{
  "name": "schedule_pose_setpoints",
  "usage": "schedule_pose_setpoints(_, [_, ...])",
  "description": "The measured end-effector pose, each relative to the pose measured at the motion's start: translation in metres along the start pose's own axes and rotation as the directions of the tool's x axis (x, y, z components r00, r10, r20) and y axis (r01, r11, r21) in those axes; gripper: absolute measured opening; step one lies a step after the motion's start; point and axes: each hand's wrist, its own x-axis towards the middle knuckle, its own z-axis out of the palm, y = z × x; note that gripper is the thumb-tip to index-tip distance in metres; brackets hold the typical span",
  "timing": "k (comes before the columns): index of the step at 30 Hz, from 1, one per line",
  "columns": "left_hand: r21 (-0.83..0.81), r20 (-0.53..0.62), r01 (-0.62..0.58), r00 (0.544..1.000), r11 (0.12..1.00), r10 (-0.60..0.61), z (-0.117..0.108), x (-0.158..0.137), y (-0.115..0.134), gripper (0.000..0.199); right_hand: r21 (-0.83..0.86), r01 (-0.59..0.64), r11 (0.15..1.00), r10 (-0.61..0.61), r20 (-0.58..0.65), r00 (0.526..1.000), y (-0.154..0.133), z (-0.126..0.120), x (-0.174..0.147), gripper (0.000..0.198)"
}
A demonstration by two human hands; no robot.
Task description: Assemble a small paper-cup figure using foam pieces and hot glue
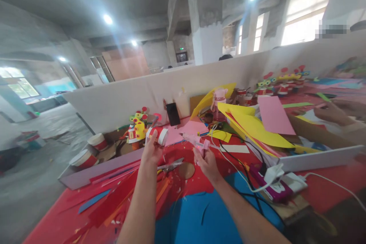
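In my left hand [153,149] is a red and white paper cup [161,136], tipped on its side, with my fingers closed round it. My right hand [208,163] grips a pink glue gun [197,142] by its handle, its nozzle toward the cup but apart from it. Just left of the cup stands a yellow and red paper craft figure [139,129]. Scissors [173,164] and a round brown disc [187,170] lie on the red tabletop below my hands. Pink paper sheets [194,127] lie behind the glue gun.
At left, a shallow box [82,173] holds paper cups [98,142]. Coloured paper strips [114,194] cover the near left. A phone [173,113] leans against the white partition [137,89]. At right are a purple power strip [271,187] with cables, a box of paper [320,160] and another person's hand [333,112].
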Motion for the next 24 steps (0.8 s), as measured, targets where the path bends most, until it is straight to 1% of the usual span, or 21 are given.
schedule_pose_setpoints(2, [-0.073,0.007,0.074,0.997,0.995,-0.074,0.007,-0.006,0.001,0.009,-0.048,0.03,0.998,-0.031,-0.014,0.999,-0.003,0.001,-0.001,0.046])
schedule_pose_setpoints(5, [-0.135,0.058,0.146,0.989,0.98,-0.139,0.012,-0.013,-0.001,0.014,0.027,0.024,0.999,-0.024,0.013,1.0,-0.004,0.001,0.0,0.045])
schedule_pose_setpoints(7, [-0.134,0.083,0.175,0.983,0.975,-0.165,0.013,-0.014,-0.003,0.017,0.058,0.012,0.998,-0.015,0.053,0.998,-0.004,0.0,0.001,0.047])
schedule_pose_setpoints(10, [-0.113,0.1,0.197,0.977,0.974,-0.187,0.014,-0.011,-0.005,0.018,-0.001,0.033,0.999,-0.033,0.099,0.995,-0.004,-0.003,0.0,0.049])
schedule_pose_setpoints(11, [-0.114,0.105,0.202,0.976,0.973,-0.191,0.015,-0.009,-0.005,0.019,-0.04,0.059,0.997,-0.055,0.09,0.994,-0.004,-0.003,-0.001,0.049])
schedule_pose_setpoints(13, [-0.128,0.118,0.223,0.971,0.966,-0.208,0.019,-0.005,-0.006,0.021,-0.134,0.147,0.98,-0.143,0.039,0.989,-0.003,-0.003,-0.001,0.049])
schedule_pose_setpoints(15, [-0.142,0.133,0.266,0.96,0.953,-0.248,0.024,-0.003,-0.007,0.024,-0.223,0.249,0.943,-0.26,-0.019,0.965,-0.001,-0.003,-0.001,0.047])
schedule_pose_setpoints(17, [-0.146,0.14,0.3,0.95,0.943,-0.28,0.028,-0.004,-0.009,0.025,-0.281,0.323,0.904,-0.348,-0.043,0.936,-0.001,-0.003,-0.001,0.045])
schedule_pose_setpoints(19, [-0.141,0.141,0.308,0.947,0.941,-0.289,0.031,-0.006,-0.011,0.026,-0.315,0.353,0.881,-0.385,-0.042,0.922,-0.001,-0.003,0.0,0.042])
schedule_pose_setpoints(24, [-0.132,0.172,0.312,0.942,0.941,-0.288,0.035,-0.011,-0.016,0.024,-0.361,0.374,0.854,-0.415,-0.04,0.909,0.0,-0.004,0.0,0.037])
